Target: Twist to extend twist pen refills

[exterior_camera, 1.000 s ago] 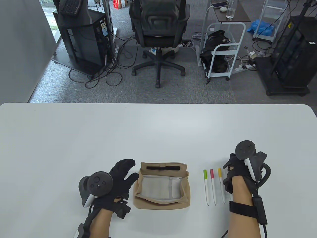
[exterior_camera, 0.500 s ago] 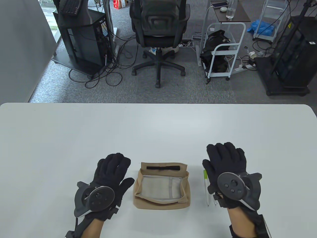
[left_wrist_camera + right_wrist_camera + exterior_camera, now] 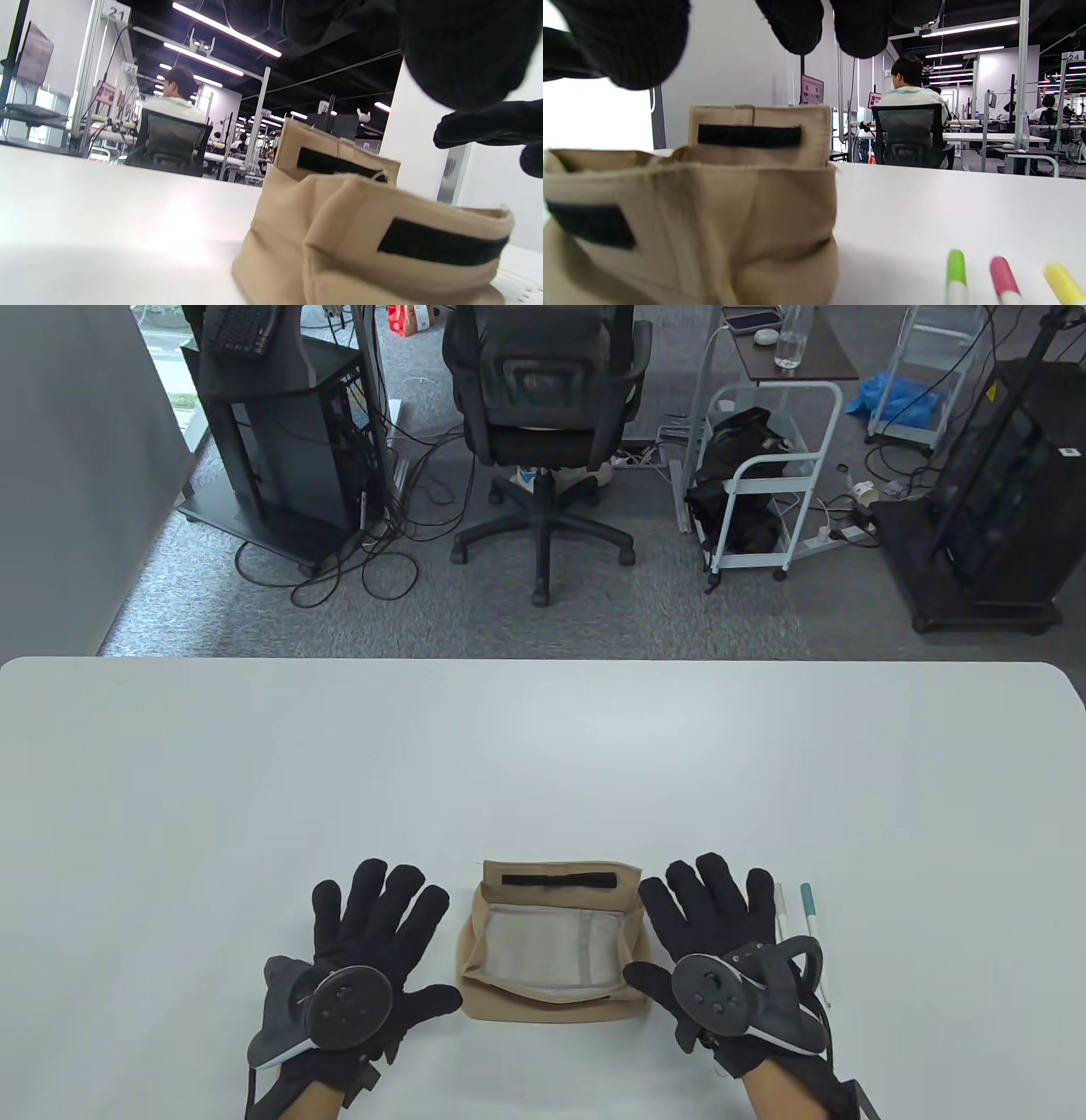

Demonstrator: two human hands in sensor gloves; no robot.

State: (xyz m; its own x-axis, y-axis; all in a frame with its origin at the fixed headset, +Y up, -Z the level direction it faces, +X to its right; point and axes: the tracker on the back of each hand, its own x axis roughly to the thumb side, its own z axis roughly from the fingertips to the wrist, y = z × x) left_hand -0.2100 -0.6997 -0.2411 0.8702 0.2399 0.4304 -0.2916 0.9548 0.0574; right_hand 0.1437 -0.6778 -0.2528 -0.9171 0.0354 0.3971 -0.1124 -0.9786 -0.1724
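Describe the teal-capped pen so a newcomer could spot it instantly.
On the white table, find the tan fabric pouch near the front edge, then go right past the right hand. Two slim white pens lie just beyond it. The teal-capped pen is the outer one, right of the pale-capped pen.

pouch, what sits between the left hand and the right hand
In the table view only the open tan fabric pouch lies between the left hand and the right hand.

pouch on table between left hand and right hand, pens right of right hand
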